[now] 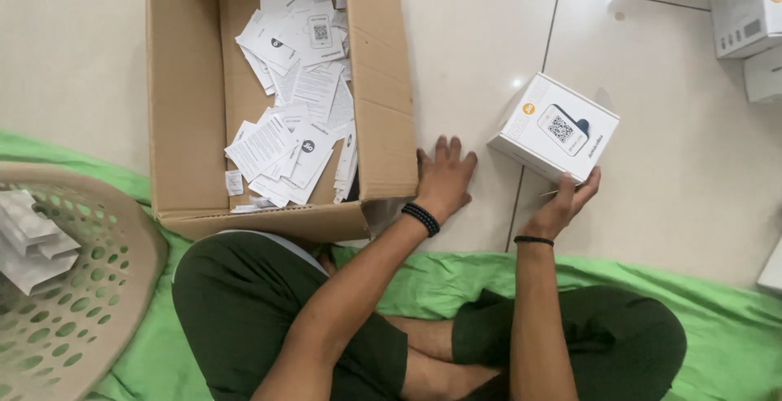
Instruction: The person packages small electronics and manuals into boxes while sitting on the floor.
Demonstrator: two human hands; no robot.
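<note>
- Two hands are in view: the left hand (444, 179) lies flat, fingers spread, on the tiled floor (481, 59) beside the cardboard box (191, 83) of paper leaflets (297, 92).
- Right hand (566, 204) grips the small white box (555, 128) from beneath, held above the floor.
- Perforated basket (98, 287) sits at left.

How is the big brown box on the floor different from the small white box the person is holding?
The brown cardboard box is much larger, open at the top and rests on the floor with paper leaflets inside. The white box is small, closed and held tilted above the tiles by the right hand. The left hand lies flat on the floor against the brown box's side. Both are cardboard boxes.
</note>
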